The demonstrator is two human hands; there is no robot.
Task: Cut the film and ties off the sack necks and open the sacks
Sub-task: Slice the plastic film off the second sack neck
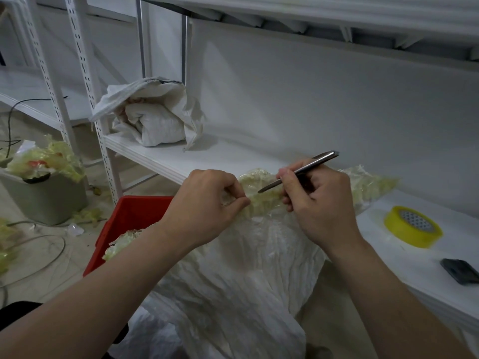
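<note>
On the head camera we see the white sack (241,268), its neck (261,203) stretched between both hands. Our left hand (207,203) pinches the neck's left end. Our right hand (318,203) grips a slim metal knife (308,168), whose tip rests on the film (255,181) just right of the left fingers (234,189).

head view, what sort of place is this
Probably a storeroom or packing area: white slotted shelves holding a sack, a bin heaped with film scraps, and a tape roll near the sack neck that the left hand pinches while the right hand holds a knife.
</note>
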